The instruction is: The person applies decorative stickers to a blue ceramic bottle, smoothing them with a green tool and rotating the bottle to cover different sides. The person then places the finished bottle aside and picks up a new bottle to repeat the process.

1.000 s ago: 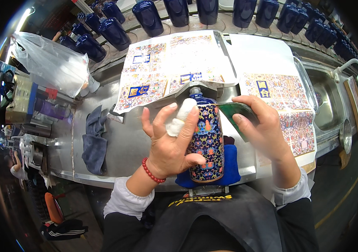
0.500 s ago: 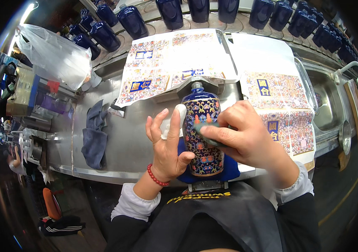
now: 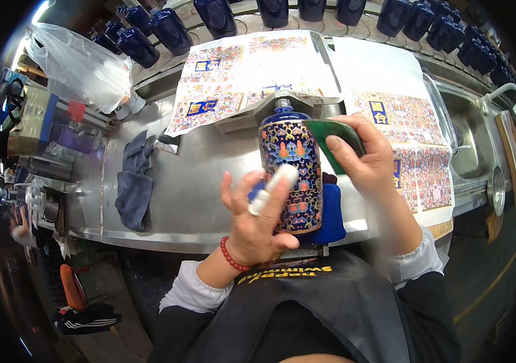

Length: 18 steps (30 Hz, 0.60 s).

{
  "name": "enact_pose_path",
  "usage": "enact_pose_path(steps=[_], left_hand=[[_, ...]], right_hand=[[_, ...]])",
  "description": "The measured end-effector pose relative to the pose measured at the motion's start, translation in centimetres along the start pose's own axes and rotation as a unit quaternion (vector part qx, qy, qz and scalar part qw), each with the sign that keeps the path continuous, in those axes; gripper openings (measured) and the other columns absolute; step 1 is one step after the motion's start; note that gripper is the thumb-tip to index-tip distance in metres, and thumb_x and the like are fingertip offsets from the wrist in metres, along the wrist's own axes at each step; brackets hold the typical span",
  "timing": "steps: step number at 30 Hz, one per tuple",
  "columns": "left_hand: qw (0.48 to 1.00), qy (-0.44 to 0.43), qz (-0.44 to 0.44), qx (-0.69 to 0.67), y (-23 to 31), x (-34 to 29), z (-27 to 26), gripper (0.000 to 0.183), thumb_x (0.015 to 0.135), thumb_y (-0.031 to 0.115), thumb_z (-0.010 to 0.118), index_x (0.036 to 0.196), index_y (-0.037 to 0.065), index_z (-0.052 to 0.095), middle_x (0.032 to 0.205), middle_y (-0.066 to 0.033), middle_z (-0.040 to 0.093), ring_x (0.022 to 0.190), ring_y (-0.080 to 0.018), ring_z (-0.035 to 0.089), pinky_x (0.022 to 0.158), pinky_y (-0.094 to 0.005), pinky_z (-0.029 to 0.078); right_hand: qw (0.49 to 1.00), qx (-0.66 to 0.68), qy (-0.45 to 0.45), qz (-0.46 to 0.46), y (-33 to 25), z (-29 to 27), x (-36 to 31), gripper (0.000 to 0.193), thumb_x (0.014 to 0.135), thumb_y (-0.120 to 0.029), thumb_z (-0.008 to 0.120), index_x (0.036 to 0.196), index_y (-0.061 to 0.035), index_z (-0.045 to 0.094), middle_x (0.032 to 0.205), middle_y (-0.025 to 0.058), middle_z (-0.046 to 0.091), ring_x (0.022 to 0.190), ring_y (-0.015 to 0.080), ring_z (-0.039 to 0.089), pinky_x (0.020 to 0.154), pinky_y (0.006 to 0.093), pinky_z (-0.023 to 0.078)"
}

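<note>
a glossy dark-blue bottle (image 3: 291,148) with a multicoloured floral pattern lies on a soft blue cloth pad (image 3: 334,212) at the near edge of the smooth steel table (image 3: 188,193), neck pointing away; its contents cannot be seen. the left hand (image 3: 256,228), fingers spread, some wrapped in white, is over its lower left side. the right hand (image 3: 369,160) pinches a thin, flat green scraper (image 3: 328,138) by the bottle's shoulder. a crumpled translucent plastic bag (image 3: 82,72) sits at left.
</note>
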<state>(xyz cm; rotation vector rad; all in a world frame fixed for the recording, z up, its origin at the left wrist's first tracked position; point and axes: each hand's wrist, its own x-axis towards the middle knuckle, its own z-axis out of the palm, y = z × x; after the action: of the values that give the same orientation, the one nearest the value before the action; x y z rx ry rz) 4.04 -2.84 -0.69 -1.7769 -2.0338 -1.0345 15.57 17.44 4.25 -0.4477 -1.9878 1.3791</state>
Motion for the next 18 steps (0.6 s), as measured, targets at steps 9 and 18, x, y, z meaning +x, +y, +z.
enact_pose_path(steps=[9, 18], left_hand=[[0.999, 0.003, -0.032, -0.011, -0.2, -0.5, 0.6, 0.094, 0.098, 0.072, 0.033, 0.148, -0.006, 0.044, 0.145, -0.0192, 0.051, 0.137, -0.0365, 0.034, 0.117, -0.0597, 0.010], [0.996, -0.061, -0.018, 0.058, 0.6, 1.3, -0.1, 0.100, 0.094, 0.077, 0.033, 0.149, -0.006, 0.042, 0.143, -0.0214, 0.054, 0.139, -0.0383, 0.029, 0.116, -0.0605, 0.008]], right_hand=[[0.992, -0.044, -0.108, -0.055, -0.3, -1.6, -2.2, 0.020, 0.085, -0.006, 0.072, 0.105, -0.0050, 0.072, 0.086, 0.0062, 0.065, 0.076, 0.0176, 0.063, 0.066, 0.0318, 0.049], [0.976, 0.154, -0.025, 0.149, 2.2, 0.3, -2.9, 0.017, 0.099, -0.016, 0.066, 0.109, -0.0028, 0.062, 0.090, 0.0022, 0.068, 0.076, 0.0060, 0.064, 0.067, 0.0215, 0.053]])
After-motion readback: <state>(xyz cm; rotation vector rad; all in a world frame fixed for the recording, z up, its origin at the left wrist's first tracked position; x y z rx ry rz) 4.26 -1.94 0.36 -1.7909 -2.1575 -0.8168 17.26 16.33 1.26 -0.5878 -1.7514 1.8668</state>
